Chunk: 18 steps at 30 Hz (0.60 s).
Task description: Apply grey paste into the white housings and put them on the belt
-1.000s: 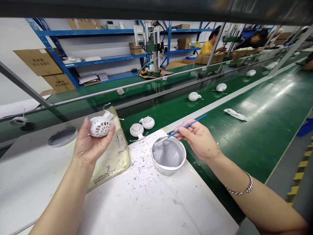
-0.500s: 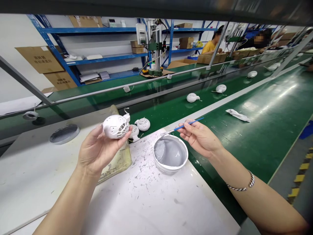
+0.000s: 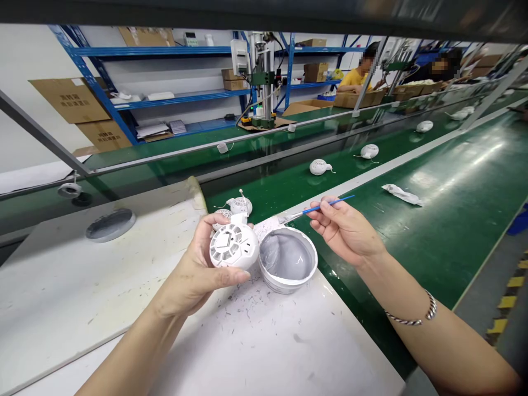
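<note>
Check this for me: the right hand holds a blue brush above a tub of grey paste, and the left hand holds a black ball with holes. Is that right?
No, the ball in the left hand is white, not black, as the head view shows. The right hand does hold a blue brush above a tub of grey paste.

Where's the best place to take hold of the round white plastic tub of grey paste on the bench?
Probably from the near side, fingers around the outer wall of the round white plastic tub: the left hand, holding a white perforated plastic shell, crowds its left, and the right hand, with a thin blue paintbrush, sits upper right. The open top shows glossy grey paste, so keep off the inside.
</note>
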Each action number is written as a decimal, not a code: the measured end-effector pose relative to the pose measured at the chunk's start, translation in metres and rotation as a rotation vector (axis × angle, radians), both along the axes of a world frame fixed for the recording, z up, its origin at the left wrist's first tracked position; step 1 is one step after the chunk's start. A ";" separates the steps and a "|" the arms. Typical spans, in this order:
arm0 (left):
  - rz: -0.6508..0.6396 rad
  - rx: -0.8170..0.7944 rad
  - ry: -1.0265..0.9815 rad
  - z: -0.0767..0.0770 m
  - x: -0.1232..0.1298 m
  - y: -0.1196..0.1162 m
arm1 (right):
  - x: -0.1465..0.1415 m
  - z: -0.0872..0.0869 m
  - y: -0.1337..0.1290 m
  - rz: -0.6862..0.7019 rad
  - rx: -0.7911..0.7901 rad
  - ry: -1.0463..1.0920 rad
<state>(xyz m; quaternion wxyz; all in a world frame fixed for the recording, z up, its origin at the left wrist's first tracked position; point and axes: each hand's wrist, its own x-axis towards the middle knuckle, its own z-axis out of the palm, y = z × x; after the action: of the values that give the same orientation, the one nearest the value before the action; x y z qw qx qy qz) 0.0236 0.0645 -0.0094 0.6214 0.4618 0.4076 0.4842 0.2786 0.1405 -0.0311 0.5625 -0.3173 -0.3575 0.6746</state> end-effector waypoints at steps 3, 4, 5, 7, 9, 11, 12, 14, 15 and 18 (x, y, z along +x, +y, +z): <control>0.132 0.021 0.096 0.004 0.000 -0.003 | 0.000 0.000 -0.001 -0.027 0.003 0.000; 0.153 -0.005 0.095 0.005 -0.001 -0.003 | 0.000 0.000 -0.001 -0.041 0.003 -0.003; 0.157 -0.045 0.060 0.007 -0.002 -0.003 | -0.001 0.000 -0.001 -0.056 0.001 -0.006; 0.144 -0.134 -0.063 0.009 -0.004 -0.002 | -0.001 -0.001 -0.001 -0.078 -0.006 -0.004; 0.149 -0.178 -0.145 0.010 -0.005 -0.001 | -0.001 -0.001 0.000 -0.080 -0.012 0.007; 0.149 -0.160 -0.111 0.009 -0.005 0.000 | -0.002 -0.001 -0.001 -0.078 -0.012 0.008; 0.144 -0.133 -0.064 0.007 -0.005 0.000 | -0.002 -0.001 -0.002 -0.081 -0.010 0.002; 0.126 -0.061 0.021 0.004 -0.002 0.000 | -0.003 0.001 -0.004 -0.090 -0.007 -0.015; 0.119 -0.030 0.050 0.001 -0.001 -0.001 | -0.004 0.002 -0.006 -0.092 -0.007 -0.021; 0.130 -0.007 0.129 -0.004 0.004 -0.003 | -0.009 0.006 -0.016 -0.065 0.027 -0.036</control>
<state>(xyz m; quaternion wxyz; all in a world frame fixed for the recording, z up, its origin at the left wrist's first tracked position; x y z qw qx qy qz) 0.0274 0.0614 -0.0137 0.5626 0.4624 0.4777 0.4915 0.2692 0.1249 -0.0255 0.5817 -0.3333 -0.3662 0.6454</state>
